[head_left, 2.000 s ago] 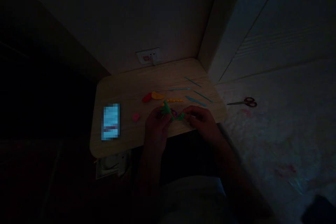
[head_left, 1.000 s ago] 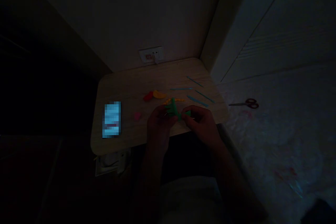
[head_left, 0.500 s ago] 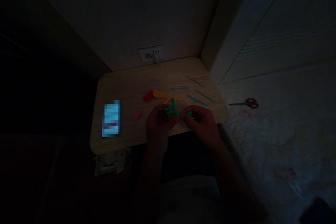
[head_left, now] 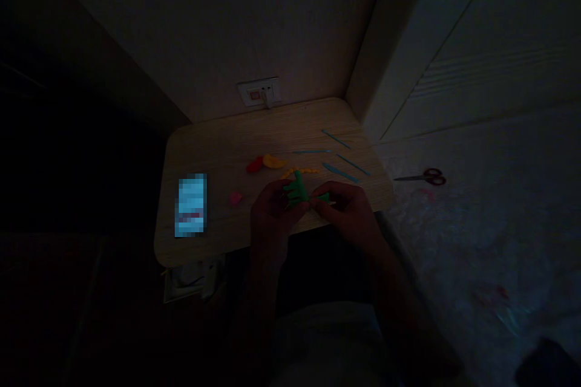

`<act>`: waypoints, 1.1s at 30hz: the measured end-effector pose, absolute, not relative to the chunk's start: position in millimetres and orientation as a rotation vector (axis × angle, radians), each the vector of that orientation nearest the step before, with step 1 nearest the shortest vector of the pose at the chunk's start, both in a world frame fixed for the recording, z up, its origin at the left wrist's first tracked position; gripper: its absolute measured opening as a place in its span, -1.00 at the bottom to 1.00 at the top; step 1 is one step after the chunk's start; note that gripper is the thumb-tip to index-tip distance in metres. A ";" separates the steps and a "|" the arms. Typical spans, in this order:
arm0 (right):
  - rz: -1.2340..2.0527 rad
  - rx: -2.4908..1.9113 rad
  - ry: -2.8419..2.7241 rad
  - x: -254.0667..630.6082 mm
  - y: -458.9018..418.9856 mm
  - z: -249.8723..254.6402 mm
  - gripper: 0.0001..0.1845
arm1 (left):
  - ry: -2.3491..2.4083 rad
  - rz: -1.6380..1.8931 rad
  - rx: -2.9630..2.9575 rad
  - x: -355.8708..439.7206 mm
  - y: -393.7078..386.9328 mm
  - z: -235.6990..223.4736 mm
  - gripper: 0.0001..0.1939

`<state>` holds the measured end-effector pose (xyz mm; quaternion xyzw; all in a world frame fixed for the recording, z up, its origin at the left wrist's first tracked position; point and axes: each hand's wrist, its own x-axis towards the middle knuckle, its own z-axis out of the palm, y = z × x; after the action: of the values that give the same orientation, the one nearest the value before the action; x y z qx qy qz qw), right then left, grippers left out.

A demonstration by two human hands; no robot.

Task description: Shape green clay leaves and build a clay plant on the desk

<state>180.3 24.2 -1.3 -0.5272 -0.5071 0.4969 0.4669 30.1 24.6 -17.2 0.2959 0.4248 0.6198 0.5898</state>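
Dim room, pale wood table (head_left: pixel 218 145) against wall. Green piece (head_left: pixel 297 188) held above near edge of table, between both hands. Left hand (head_left: pixel 275 211): fingers clamped on its left side. Right hand (head_left: pixel 347 208): fingertips pinched on its right end. Yellow beaded strip (head_left: pixel 308 170) just beyond; blue tools (head_left: pixel 340 172) far right; phone (head_left: pixel 191 205) left.

The green pronged piece (head_left: pixel 297 187), a thick bar with thin prongs toward the surface's (head_left: pixel 213 145) left edge, tilts in the left fingers (head_left: pixel 298 210) near the front edge. The smaller green piece (head_left: pixel 324 197) lies beside it, partly hidden by the right fingers (head_left: pixel 325 210); any join is unclear.
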 end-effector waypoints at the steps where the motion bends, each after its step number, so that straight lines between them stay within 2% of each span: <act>1: 1.238 -1.286 -1.229 180.3 24.4 -0.5 -0.84 | 0.990 1.439 0.683 30.0 24.7 -17.6 -0.50; 13: 1.321 -1.223 -1.181 184.5 26.4 1.1 -0.73 | 1.023 1.440 0.664 31.2 24.9 -22.2 -0.54; 33: 1.233 -1.260 -1.239 182.4 25.4 -4.2 -0.84 | 1.044 1.445 0.810 29.4 22.9 -21.5 -0.57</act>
<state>182.4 25.4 -4.2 -0.5152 -0.5064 0.5038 0.4737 29.4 22.9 -21.5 0.3435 0.4425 0.6126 0.5576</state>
